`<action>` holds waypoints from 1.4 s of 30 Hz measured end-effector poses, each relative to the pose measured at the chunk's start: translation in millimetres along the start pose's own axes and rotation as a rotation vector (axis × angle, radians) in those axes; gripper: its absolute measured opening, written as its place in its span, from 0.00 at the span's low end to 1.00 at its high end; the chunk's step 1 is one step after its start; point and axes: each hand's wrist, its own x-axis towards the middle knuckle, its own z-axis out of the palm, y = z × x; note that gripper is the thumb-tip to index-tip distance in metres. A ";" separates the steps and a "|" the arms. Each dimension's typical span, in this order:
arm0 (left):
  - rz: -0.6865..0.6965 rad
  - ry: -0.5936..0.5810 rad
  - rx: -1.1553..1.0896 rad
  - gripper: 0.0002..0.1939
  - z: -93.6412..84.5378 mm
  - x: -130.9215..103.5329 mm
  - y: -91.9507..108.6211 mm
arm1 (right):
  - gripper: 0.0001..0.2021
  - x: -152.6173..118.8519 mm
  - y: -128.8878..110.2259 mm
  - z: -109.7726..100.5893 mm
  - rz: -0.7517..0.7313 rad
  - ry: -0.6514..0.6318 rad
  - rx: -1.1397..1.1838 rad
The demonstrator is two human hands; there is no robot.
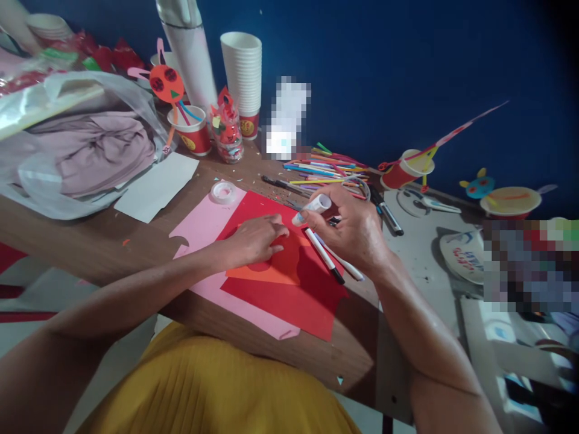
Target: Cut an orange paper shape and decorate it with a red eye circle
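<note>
My right hand (357,232) grips a white glue stick (319,207), tilted above the paper stack. My left hand (257,238) lies on the sheets with its fingers apart, and what is under its palm is partly hidden. Beneath it is an orange sheet (283,272) on red paper (312,310), with pink paper (194,224) at the bottom. A white marker with a black end (326,258) rests on the red paper below my right hand. A roll of clear tape (223,192) sits on the pink paper's upper part.
Colored sticks (325,166) and a black marker (386,211) lie behind. Stacked paper cups (242,72), a white bottle (192,60) and a cup with an orange paper figure (190,135) stand along the wall. A plastic bag (81,150) is left; scissors (438,205) are right.
</note>
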 end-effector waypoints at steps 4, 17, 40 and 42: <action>-0.032 -0.043 0.007 0.04 0.8 2.6 1.4 | 0.06 0.9 1.0 -0.5 0.017 0.005 -0.004; -0.077 0.066 -0.012 0.05 12.1 -4.4 10.6 | 0.05 2.4 3.0 -2.0 0.003 0.028 -0.025; 0.003 0.358 -0.277 0.08 -1.7 -11.4 -16.6 | 0.09 5.5 3.0 2.5 0.086 0.129 0.219; -0.001 0.269 -0.185 0.09 -2.6 -3.2 -16.1 | 0.09 5.4 3.2 2.3 0.086 0.124 0.212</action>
